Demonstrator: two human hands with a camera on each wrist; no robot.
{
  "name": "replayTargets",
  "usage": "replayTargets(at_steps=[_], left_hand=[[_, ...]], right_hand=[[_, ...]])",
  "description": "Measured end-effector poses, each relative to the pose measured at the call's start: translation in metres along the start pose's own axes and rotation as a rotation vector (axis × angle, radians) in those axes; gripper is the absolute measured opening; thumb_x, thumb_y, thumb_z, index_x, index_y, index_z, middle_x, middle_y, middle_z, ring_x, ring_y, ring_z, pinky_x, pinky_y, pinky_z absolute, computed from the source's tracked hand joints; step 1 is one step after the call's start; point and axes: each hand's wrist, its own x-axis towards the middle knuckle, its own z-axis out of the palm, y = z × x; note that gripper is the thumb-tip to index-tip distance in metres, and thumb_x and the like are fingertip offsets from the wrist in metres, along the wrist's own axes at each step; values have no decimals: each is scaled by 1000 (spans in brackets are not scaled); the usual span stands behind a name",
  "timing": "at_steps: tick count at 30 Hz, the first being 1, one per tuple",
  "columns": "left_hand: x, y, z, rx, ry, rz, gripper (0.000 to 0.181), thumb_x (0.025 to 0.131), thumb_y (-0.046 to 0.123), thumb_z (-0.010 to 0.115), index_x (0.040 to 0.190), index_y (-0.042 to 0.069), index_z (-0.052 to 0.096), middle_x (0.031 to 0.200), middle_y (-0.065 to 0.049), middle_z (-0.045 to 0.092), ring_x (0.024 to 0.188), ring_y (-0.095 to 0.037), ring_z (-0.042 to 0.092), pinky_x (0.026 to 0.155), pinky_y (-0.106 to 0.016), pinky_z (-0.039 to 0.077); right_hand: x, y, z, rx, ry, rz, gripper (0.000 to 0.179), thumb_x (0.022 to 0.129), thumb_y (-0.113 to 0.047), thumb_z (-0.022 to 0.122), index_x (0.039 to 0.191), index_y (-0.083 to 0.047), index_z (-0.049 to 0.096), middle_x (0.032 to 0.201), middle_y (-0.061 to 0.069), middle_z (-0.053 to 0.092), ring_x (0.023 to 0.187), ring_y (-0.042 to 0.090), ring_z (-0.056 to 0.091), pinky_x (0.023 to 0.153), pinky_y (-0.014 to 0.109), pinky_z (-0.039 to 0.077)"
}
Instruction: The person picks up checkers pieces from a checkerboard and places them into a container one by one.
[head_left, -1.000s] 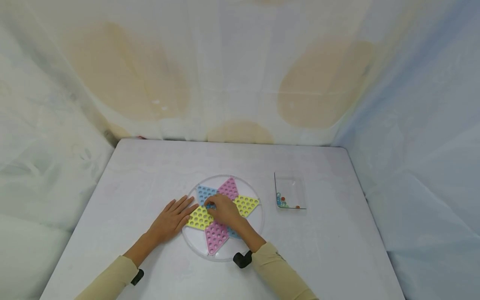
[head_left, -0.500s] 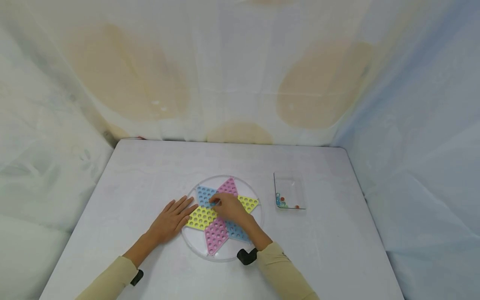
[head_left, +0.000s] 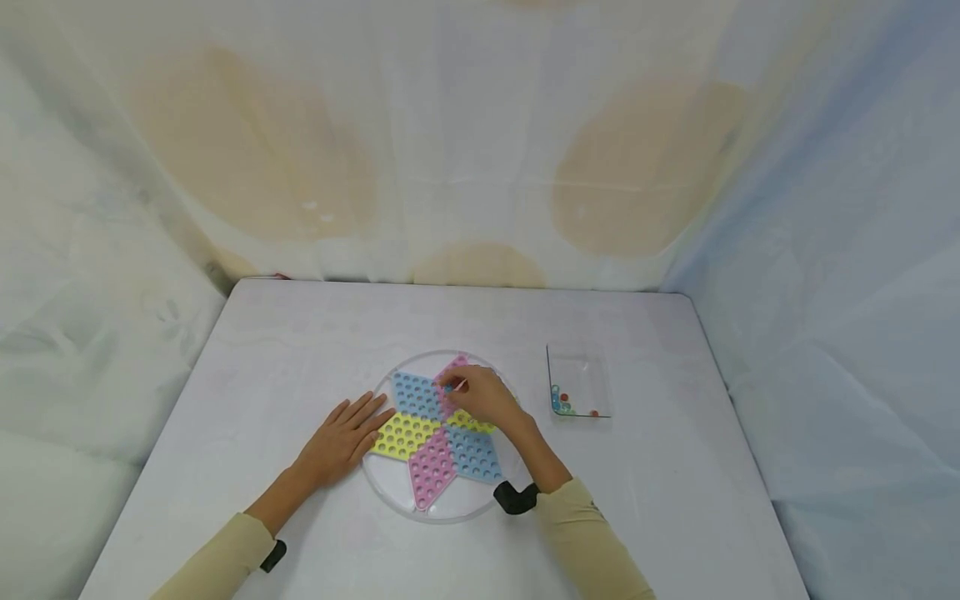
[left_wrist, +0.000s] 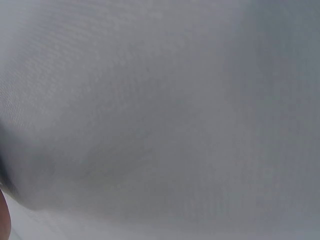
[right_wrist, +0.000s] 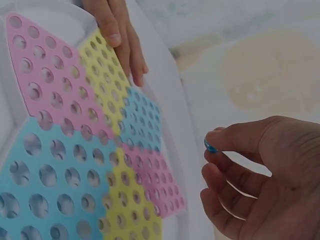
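My right hand (head_left: 487,395) pinches a small blue marble (right_wrist: 210,146) between thumb and forefinger, with the other fingers loosely bent. It is above the far right part of a round Chinese checkers board (head_left: 474,454), whose star has pink, yellow and blue points full of round holes. At the board's left edge my left hand (head_left: 341,442) lies flat with fingers spread, fingertips at the yellow point. The right wrist view shows the left hand's fingers (right_wrist: 112,37) over the yellow section. A blurred grey surface fills most of the left wrist view.
A clear square box (head_left: 592,375) stands right of the board, with several blue, green and orange-red marbles (head_left: 562,404) gathered in its near left corner. Pale sheeting hangs behind the white table (head_left: 675,500) and at both sides.
My right hand has moved right and away from me, from the blue section near the board's middle toward the far pink point, with the marble lifted. My left hand has stayed in place.
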Motion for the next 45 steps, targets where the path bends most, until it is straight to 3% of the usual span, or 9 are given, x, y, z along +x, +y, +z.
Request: replayTargets(at_steps=[6, 13, 26, 45], left_hand=[[-1, 1, -1, 6, 39, 15, 51, 104, 30, 51, 152, 16, 45, 159, -9, 34, 147, -33, 26, 115, -57, 23], [-2, 2, -2, 4, -7, -8, 51, 105, 31, 48, 154, 17, 42, 162, -8, 30, 149, -31, 21, 117, -55, 18], [0, 0, 2, -13, -6, -13, 51, 105, 31, 47, 155, 19, 41, 162, -6, 29, 150, -27, 17, 118, -53, 15], [-1, 1, 1, 13, -18, -17, 52, 105, 32, 47, 155, 19, 41, 162, -6, 29, 150, -29, 19, 118, -54, 15]], right_hand=[[-6, 9, -18, -5, 11, 9, 20, 96, -7, 65, 115, -4, 71, 104, 5, 69, 93, 20, 63, 80, 33, 55], [-17, 19, -41, 3, 43, 18, 20, 95, -5, 65, 113, -2, 71, 105, 8, 71, 94, 26, 64, 78, 37, 55], [-39, 45, -77, -25, 103, 122, 22, 94, -5, 65, 115, -1, 70, 108, 7, 70, 97, 25, 63, 77, 36, 55], [-72, 85, -100, -39, 144, 193, 21, 94, -2, 64, 113, 3, 69, 108, 14, 70, 96, 31, 64, 82, 46, 54]])
